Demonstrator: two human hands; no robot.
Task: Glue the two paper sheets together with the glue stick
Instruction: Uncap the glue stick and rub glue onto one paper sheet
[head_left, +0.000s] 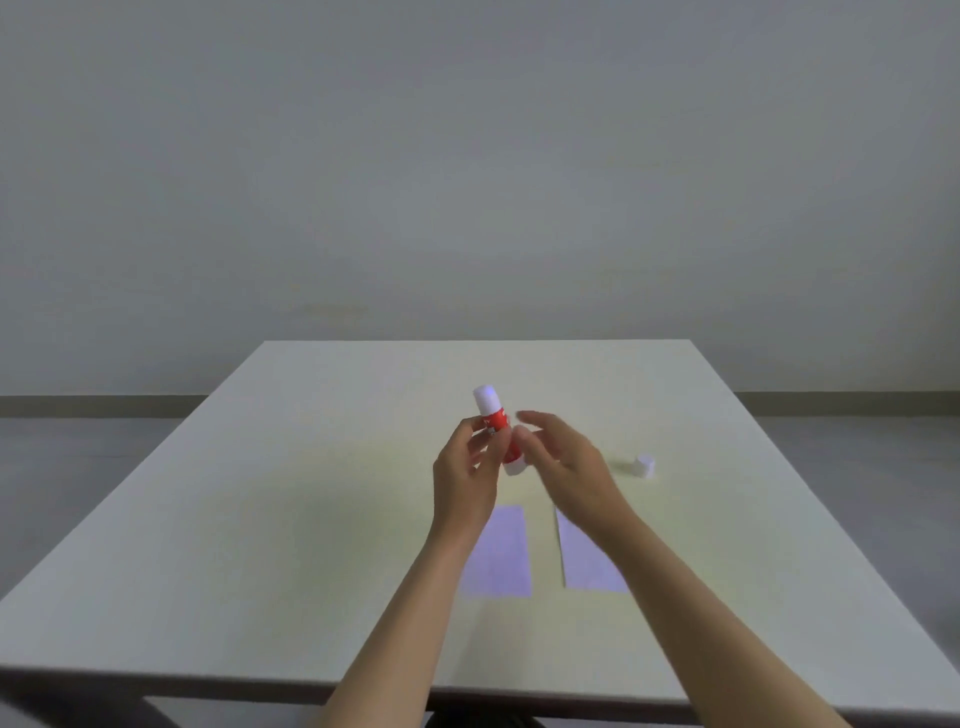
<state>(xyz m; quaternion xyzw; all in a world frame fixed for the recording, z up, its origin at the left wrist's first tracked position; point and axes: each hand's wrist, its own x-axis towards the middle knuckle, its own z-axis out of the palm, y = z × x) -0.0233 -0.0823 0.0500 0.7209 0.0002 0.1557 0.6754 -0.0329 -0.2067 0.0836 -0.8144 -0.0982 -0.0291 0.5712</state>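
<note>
Both forearms reach out over the table, hands raised above its middle. The left hand has its fingers clamped on one red and white glue stick, held nearly upright with its top tilted slightly left. The right hand is just beside the stick, fingers loosely apart; it looks blurred. Two paper sheets, the left sheet and the right sheet, lie side by side near the person, apart. One small white cap rests to the right.

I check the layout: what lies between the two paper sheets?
Only bare table shows between the left sheet and the right sheet, seen in the head view.
</note>
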